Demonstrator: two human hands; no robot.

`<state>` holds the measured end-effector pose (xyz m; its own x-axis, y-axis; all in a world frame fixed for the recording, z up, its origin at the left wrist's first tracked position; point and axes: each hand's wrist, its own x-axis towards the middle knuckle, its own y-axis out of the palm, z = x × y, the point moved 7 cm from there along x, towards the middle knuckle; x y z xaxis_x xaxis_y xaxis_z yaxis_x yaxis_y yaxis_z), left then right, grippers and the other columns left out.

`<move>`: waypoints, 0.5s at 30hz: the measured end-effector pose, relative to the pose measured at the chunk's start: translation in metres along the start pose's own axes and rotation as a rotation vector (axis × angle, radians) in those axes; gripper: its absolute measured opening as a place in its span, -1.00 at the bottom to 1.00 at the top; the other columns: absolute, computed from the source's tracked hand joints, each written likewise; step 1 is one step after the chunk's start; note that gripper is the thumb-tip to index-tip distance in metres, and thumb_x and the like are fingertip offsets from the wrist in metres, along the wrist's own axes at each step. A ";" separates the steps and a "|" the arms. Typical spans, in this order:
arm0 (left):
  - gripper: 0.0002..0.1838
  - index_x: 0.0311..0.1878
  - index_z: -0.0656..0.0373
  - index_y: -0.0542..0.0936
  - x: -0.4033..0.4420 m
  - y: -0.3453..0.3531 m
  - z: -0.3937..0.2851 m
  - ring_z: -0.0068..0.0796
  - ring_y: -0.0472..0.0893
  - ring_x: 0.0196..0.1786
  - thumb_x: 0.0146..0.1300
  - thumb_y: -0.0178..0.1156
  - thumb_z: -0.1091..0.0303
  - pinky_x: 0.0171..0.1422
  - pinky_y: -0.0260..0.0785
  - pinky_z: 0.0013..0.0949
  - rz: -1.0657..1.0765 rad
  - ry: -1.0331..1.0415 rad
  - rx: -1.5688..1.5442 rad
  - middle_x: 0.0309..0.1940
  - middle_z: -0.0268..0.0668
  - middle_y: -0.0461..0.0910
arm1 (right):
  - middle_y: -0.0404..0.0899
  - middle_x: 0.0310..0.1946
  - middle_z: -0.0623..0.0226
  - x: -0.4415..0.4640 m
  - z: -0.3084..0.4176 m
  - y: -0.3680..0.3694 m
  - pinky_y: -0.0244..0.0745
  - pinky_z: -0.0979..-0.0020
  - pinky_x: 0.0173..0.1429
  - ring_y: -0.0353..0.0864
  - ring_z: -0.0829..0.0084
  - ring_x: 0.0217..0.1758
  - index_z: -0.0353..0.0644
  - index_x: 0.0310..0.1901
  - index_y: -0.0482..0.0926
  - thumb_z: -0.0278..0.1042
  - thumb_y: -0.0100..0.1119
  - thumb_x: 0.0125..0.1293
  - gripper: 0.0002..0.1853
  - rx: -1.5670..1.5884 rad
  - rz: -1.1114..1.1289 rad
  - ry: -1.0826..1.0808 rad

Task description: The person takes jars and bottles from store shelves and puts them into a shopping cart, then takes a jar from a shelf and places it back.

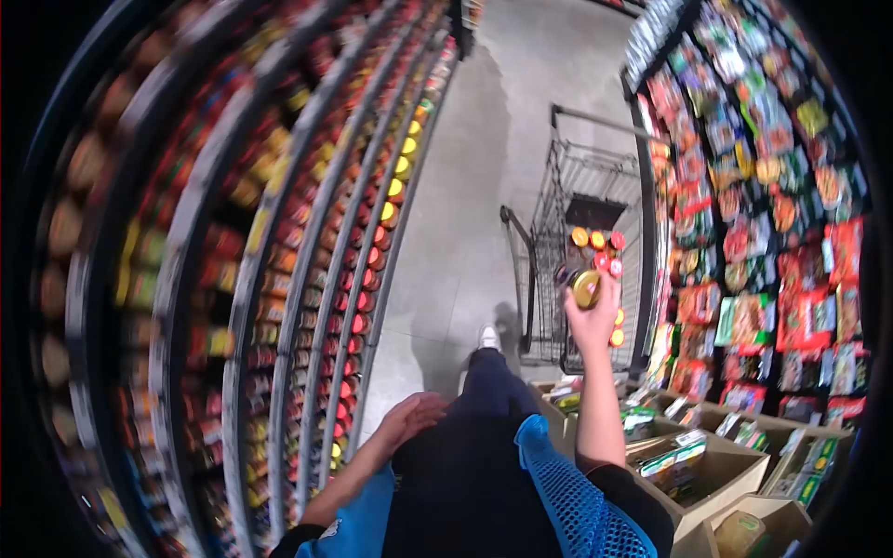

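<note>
My right hand (pixel 595 314) is closed around a jar (pixel 585 287) with a gold lid, held out over the shopping cart (pixel 556 177). The jar tilts so that its lid faces me; its label cannot be read. Inside the cart stand several jars with orange lids (pixel 580 237) and red lids (pixel 616 268), and more with yellow-orange lids (pixel 618 336) nearer to me. My left hand (pixel 417 416) hangs in front of my body, its fingers stretched out, with nothing in it.
A tall shelf (pixel 307 232) packed with rows of jars runs along the left. Hanging food packets (pixel 805 298) line the rack on the right. Cardboard boxes (pixel 704 470) with packets stand at lower right, beside my right arm. Grey floor (pixel 451 195) runs between the shelves.
</note>
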<state>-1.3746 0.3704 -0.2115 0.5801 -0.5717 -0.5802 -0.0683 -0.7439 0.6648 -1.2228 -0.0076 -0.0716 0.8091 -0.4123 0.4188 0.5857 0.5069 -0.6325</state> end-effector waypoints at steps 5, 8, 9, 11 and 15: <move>-0.55 0.30 0.28 0.38 0.087 0.073 -0.039 -0.23 0.54 0.20 0.58 -0.22 0.15 0.30 0.36 -0.22 -0.097 -0.132 0.171 0.22 -0.07 0.50 | 0.42 0.03 0.01 0.045 -0.154 0.032 0.44 0.14 0.15 0.50 0.00 0.06 -0.31 0.18 0.38 -0.34 0.45 0.06 -0.35 -0.091 -0.101 0.278; -0.55 0.30 0.31 0.37 0.128 0.098 -0.047 -0.25 0.54 0.20 0.59 -0.22 0.17 0.29 0.37 -0.24 -0.090 -0.157 0.185 0.22 -0.07 0.50 | 0.40 0.06 0.05 0.053 -0.237 0.079 0.49 0.08 0.09 0.51 -0.06 0.09 -0.25 0.22 0.34 -0.28 0.41 0.09 -0.32 -0.178 0.025 0.468; -0.53 0.30 0.32 0.36 0.136 0.106 -0.052 -0.26 0.54 0.20 0.59 -0.21 0.14 0.28 0.37 -0.24 -0.112 -0.174 0.186 0.22 -0.09 0.50 | 0.39 0.11 0.09 0.055 -0.264 0.098 0.50 0.06 0.10 0.52 -0.05 0.10 -0.22 0.25 0.32 -0.26 0.38 0.11 -0.32 -0.173 0.056 0.451; -0.52 0.30 0.31 0.36 0.146 0.104 -0.051 -0.27 0.54 0.20 0.59 -0.21 0.12 0.28 0.37 -0.25 -0.143 -0.205 0.187 0.22 -0.10 0.51 | 0.40 0.12 0.07 0.060 -0.307 0.134 0.51 0.05 0.11 0.53 -0.06 0.09 -0.23 0.24 0.32 -0.30 0.37 0.11 -0.34 -0.209 0.183 0.586; -0.56 0.27 0.30 0.39 0.163 0.091 -0.040 -0.30 0.56 0.18 0.59 -0.22 0.15 0.25 0.38 -0.27 -0.276 -0.279 0.153 0.19 -0.09 0.53 | 0.35 0.22 0.09 0.049 -0.392 0.206 0.54 0.00 0.11 0.54 -0.07 0.13 -0.18 0.29 0.26 -0.29 0.30 0.14 -0.32 -0.220 0.298 0.593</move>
<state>-1.2538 0.2237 -0.2271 0.3532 -0.3996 -0.8459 -0.0727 -0.9132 0.4010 -1.0812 -0.2199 -0.4366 0.7343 -0.6547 -0.1794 0.2692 0.5234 -0.8084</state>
